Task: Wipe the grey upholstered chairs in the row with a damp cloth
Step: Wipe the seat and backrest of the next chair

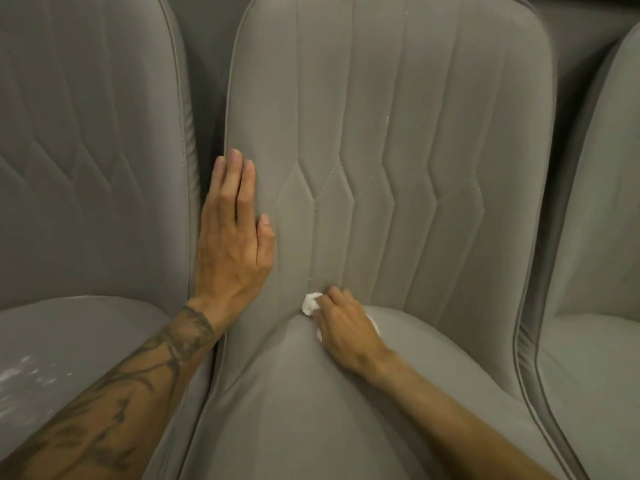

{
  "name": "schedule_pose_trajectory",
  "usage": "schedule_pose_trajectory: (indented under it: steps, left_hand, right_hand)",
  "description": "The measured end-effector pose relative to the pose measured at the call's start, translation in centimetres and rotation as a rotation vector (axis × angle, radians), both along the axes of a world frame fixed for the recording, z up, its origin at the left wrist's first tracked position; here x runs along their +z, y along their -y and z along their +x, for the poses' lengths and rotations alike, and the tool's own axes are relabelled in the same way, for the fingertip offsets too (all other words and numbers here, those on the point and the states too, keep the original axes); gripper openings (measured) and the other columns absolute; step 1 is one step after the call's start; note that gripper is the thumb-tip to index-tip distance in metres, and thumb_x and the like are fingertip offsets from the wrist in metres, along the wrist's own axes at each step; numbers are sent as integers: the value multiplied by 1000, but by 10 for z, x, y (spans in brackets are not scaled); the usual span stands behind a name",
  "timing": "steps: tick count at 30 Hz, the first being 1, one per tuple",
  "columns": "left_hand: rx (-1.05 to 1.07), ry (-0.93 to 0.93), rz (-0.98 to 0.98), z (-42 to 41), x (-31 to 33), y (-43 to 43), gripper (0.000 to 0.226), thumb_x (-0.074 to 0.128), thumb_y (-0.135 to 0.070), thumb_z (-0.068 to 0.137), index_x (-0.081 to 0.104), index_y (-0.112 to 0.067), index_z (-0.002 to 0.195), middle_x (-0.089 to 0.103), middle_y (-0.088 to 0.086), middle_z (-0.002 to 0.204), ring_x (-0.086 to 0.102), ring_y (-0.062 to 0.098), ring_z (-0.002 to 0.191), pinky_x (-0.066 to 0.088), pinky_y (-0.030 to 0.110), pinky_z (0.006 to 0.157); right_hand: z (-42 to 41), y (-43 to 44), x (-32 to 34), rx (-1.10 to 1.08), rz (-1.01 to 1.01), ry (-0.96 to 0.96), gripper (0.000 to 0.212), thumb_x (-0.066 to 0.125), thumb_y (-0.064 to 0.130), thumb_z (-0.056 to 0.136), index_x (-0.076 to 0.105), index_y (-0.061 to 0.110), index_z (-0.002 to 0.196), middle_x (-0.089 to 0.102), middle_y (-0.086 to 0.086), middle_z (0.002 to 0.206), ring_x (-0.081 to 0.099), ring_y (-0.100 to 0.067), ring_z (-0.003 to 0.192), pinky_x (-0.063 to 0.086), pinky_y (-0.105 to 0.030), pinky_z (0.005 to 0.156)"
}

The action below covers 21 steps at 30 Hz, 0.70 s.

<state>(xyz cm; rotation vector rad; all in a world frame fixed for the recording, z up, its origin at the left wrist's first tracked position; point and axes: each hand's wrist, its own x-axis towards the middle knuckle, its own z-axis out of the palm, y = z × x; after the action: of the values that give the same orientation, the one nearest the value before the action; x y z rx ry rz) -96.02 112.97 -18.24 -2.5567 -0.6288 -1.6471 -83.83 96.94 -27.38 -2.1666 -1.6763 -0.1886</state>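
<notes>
The middle chair (398,133) of the row is the one being worked on, with a left chair (86,168) and a right chair (595,237) just beside it. The right grip (341,323) is curled round a small white cloth (310,303), bunched so that only a wad pokes out past the fingers. It presses the cloth into the crease where the backrest meets the seat (311,410); a tight wad probably reaches into that fold better than a flat sheet would. The left grip (232,237) lies flat with straight fingers on the left edge of the backrest, holding nothing, most likely to brace the chair against the push of wiping. A few pale flecks show along the upper stitching, so that part seems to need a pass yet. Pale specks (27,372) lie on the left chair's seat, which likely waits its turn
</notes>
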Motion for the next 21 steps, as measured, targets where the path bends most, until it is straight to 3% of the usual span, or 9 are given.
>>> schedule_pose_trajectory:
  steps: [2, 5, 8, 10, 13, 16, 21]
  left_hand:
    - [3, -53, -14, -9, -13, 6, 67, 44, -12, 100, 23, 1, 162, 18, 17, 172, 11, 33, 161, 18, 47, 131]
    - [15, -112, -47, -25, -36, 17, 68, 43, -15, 100, 22, -3, 163, 16, 11, 173, 10, 29, 162, 20, 49, 130]
    - [30, -201, -90, -49, -69, 35, 68, 45, -13, 98, 26, -3, 162, 17, 8, 174, 13, 29, 162, 21, 47, 130]
    - [50, -278, -98, -65, -90, 49, 69, 47, -10, 95, 28, -1, 161, 19, 9, 173, 15, 30, 161, 24, 47, 128]
    - [61, -362, -120, -80, -103, 64, 71, 43, -9, 93, 28, -4, 162, 18, 6, 174, 14, 30, 161, 25, 46, 128]
    - [59, -466, -125, -96, -101, 70, 74, 43, -13, 88, 31, -6, 161, 17, 5, 174, 15, 29, 161, 27, 49, 126]
    - [99, -578, -99, -118, -109, 80, 73, 43, -12, 85, 39, -7, 158, 20, 9, 173, 26, 29, 158, 25, 47, 126]
  right_hand:
    - [18, 10, 6, 48, 15, 25, 9, 54, 16, 99, 62, 15, 103, 58, -8, 96, 48, -24, 86, 42, -39, 82]
    - [42, 33, 3, -91, -65, 27, 21, 45, 29, 105, 62, 16, 109, 56, -8, 102, 52, -29, 94, 44, -45, 87]
    - [16, 24, 0, -188, 27, 39, 13, 61, 11, 96, 67, 12, 108, 61, -13, 96, 58, -37, 82, 52, -46, 76]
    - [-14, 3, -2, -100, 73, 52, 14, 60, 7, 96, 67, 10, 107, 62, -13, 97, 58, -37, 83, 52, -45, 78]
    - [-38, -9, -7, 136, -40, 4, 29, 37, 20, 107, 59, 10, 124, 59, -13, 113, 53, -35, 101, 38, -44, 94]
    - [-11, 2, 5, 201, -53, -16, 28, 43, 24, 107, 61, 14, 126, 60, -10, 117, 53, -30, 105, 35, -37, 97]
    - [11, 7, -1, -144, -58, -21, 31, 36, 29, 108, 59, 16, 124, 55, -9, 119, 51, -33, 104, 38, -43, 95]
